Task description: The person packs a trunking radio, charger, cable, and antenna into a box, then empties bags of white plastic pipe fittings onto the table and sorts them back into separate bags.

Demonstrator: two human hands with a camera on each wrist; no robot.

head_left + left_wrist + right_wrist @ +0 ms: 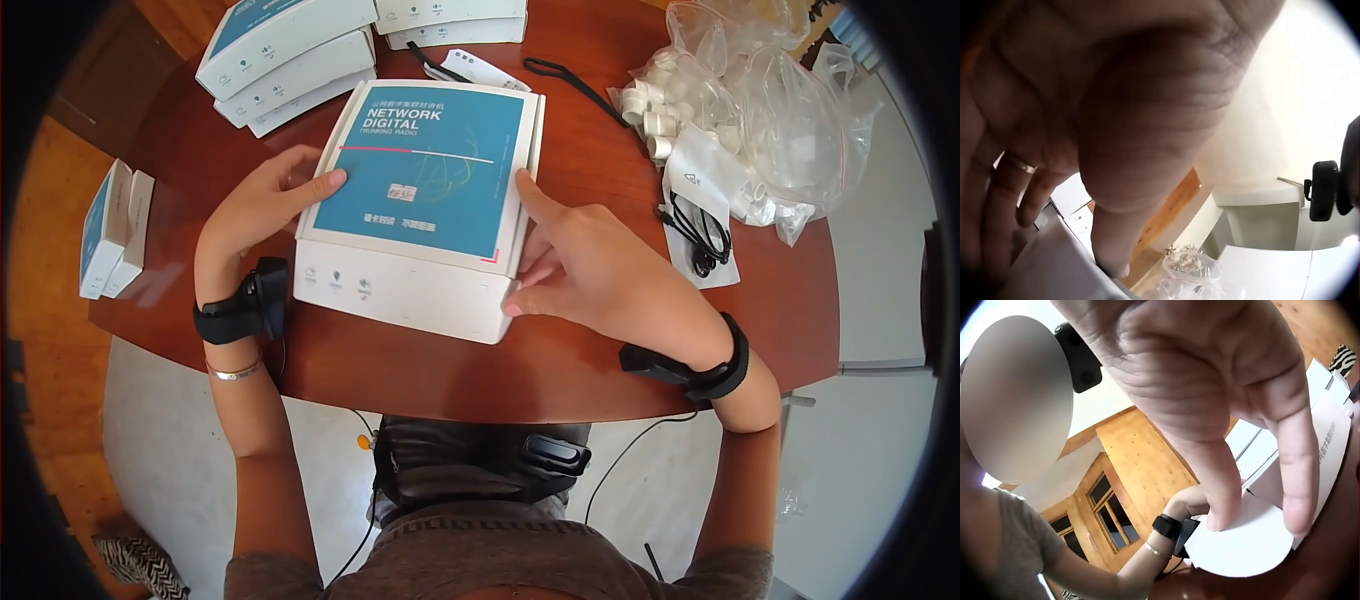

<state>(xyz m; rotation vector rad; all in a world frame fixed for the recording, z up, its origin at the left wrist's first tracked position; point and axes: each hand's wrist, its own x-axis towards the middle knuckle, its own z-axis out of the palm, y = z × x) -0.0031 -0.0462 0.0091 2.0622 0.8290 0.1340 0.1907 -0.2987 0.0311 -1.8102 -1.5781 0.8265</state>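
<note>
A white cardboard box [400, 290] with a blue "Network Digital Trunking Radio" lid label is between both hands over the near half of the table. My left hand [265, 205] grips its left side, thumb on the blue top and the other fingers mostly hidden behind the edge. At the right side, my right hand [590, 260] holds the box with one finger along the upper edge and the thumb by the lower front corner. The right wrist view shows thumb and finger spread across the white end of the box [1241, 544]. The lid looks closed.
Similar boxes [290, 70] are stacked at the back left, and two smaller boxes [115, 235] stand at the left edge. On the right lie plastic bags of white fittings [690, 110] and a black cable [700, 235]. A black strap [575, 85] lies behind the box.
</note>
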